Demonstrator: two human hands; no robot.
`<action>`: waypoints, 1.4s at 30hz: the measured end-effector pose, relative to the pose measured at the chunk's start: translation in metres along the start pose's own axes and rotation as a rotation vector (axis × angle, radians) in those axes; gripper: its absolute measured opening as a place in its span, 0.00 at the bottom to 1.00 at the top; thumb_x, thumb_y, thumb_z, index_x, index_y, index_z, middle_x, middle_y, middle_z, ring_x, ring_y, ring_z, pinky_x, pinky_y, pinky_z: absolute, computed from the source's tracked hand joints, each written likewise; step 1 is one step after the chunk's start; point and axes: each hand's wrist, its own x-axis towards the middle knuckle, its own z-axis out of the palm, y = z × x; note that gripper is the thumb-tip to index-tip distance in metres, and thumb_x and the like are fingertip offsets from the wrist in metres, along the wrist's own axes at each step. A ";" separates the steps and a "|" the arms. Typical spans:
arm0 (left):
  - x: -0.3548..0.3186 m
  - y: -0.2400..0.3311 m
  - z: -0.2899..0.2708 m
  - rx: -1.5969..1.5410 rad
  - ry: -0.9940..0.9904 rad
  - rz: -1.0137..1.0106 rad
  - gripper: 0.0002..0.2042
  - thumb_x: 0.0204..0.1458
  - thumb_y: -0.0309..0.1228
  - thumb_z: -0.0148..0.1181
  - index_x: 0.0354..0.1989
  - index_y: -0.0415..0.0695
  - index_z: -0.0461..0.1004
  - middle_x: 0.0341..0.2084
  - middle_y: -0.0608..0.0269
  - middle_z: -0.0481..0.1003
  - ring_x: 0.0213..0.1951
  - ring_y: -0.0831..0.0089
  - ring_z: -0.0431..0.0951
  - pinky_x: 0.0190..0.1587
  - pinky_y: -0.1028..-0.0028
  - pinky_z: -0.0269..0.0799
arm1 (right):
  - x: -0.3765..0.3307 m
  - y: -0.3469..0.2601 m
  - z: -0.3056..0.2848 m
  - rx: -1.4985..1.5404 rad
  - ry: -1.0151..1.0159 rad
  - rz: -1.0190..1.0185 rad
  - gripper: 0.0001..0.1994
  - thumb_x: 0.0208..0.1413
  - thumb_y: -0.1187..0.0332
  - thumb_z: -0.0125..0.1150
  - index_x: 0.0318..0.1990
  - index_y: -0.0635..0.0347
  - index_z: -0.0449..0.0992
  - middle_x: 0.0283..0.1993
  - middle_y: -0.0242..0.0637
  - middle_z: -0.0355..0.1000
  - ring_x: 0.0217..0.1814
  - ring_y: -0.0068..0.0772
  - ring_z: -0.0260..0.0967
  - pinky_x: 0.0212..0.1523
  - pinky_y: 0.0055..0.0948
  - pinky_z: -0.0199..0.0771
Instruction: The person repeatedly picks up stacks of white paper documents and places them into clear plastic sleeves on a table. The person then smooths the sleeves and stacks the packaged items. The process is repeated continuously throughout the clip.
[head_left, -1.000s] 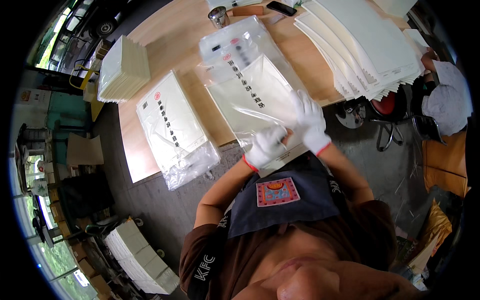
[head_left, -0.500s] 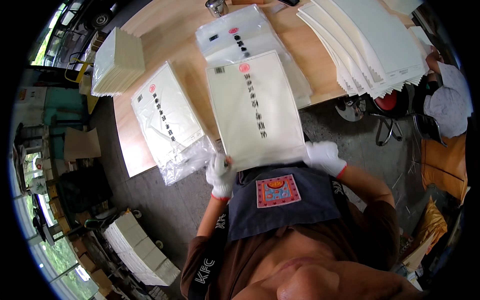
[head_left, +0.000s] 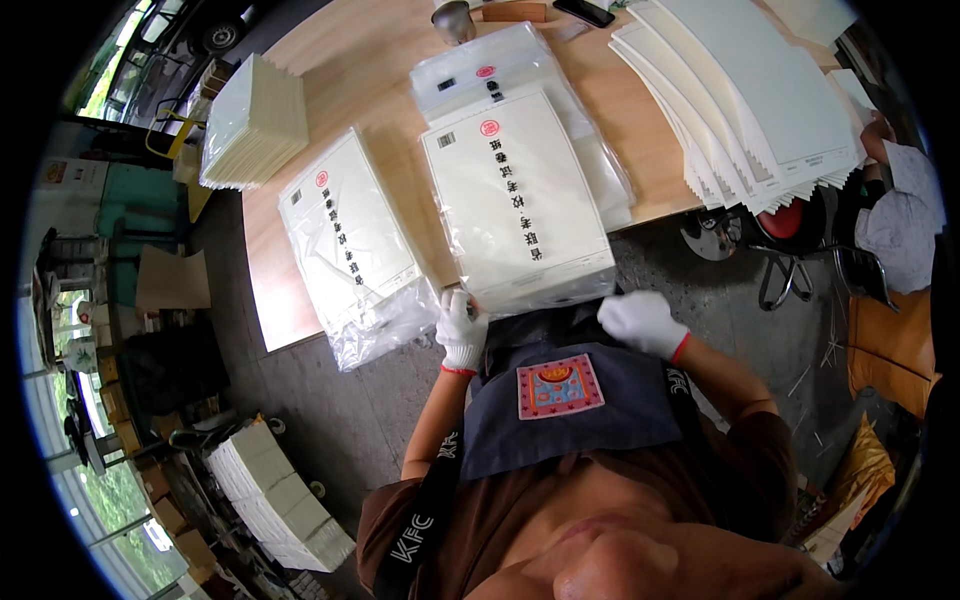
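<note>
A clear plastic bag with a stack of cream paper (head_left: 520, 195) in it lies before me, its near end at the table edge. Its top sheet has a red round mark and a column of dark print. My left hand (head_left: 462, 335), in a white knitted glove, is closed at the bag's lower left corner; what its fingers hold is hidden. Just off the lower right corner, my gloved right hand (head_left: 645, 325) is curled like a fist, with nothing seen in it. A second bagged stack (head_left: 350, 230) lies to the left, its loose plastic end hanging over the edge.
Flat clear bags (head_left: 520, 60) lie under the far end of the middle stack. Beyond stand a metal cup (head_left: 455, 22) and a phone (head_left: 585, 11). A tall paper pile (head_left: 255, 120) is far left, fanned sheets (head_left: 750, 90) far right. Someone in a pale top (head_left: 905, 215) is at the right.
My right hand has come off the stack's corner and curled inward. The plastic's shiny near edge now shows around the middle stack. My left hand is slightly higher and more to the right.
</note>
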 end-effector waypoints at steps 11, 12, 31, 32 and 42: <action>-0.103 -0.049 -0.013 -0.087 -0.165 -0.086 0.08 0.40 0.25 0.59 0.27 0.46 0.66 0.24 0.60 0.67 0.24 0.61 0.72 0.25 0.65 0.67 | 0.094 0.032 0.027 1.453 0.121 0.361 0.16 0.57 0.57 0.55 0.43 0.61 0.73 0.30 0.33 0.73 0.24 0.19 0.70 0.19 0.17 0.67; -0.107 -0.055 -0.010 -0.195 -0.133 -0.150 0.07 0.43 0.27 0.59 0.28 0.46 0.67 0.23 0.61 0.67 0.24 0.64 0.72 0.26 0.67 0.67 | 0.094 0.028 0.019 1.410 0.145 0.379 0.14 0.58 0.58 0.55 0.41 0.59 0.74 0.27 0.30 0.72 0.19 0.19 0.67 0.16 0.18 0.65; 0.039 0.013 -0.121 -0.691 0.099 -0.382 0.16 0.59 0.36 0.51 0.48 0.36 0.68 0.28 0.60 0.75 0.21 0.77 0.75 0.22 0.79 0.71 | 0.144 -0.033 0.065 1.411 -0.207 0.177 0.18 0.58 0.58 0.55 0.49 0.62 0.72 0.38 0.32 0.71 0.37 0.20 0.67 0.34 0.19 0.67; 0.040 0.004 -0.138 -0.651 0.126 -0.320 0.16 0.59 0.36 0.51 0.48 0.35 0.68 0.29 0.60 0.75 0.22 0.77 0.75 0.23 0.79 0.72 | 0.163 -0.049 0.062 1.337 -0.245 0.127 0.19 0.56 0.56 0.57 0.47 0.62 0.72 0.34 0.29 0.69 0.31 0.20 0.65 0.29 0.19 0.66; 0.018 -0.219 -0.150 0.431 -0.101 -0.641 0.25 0.54 0.38 0.47 0.63 0.59 0.57 0.56 0.51 0.65 0.43 0.54 0.76 0.44 0.62 0.72 | 0.264 -0.185 0.098 0.999 -0.197 -0.082 0.15 0.56 0.61 0.56 0.38 0.68 0.68 0.34 0.44 0.73 0.23 0.32 0.72 0.18 0.28 0.69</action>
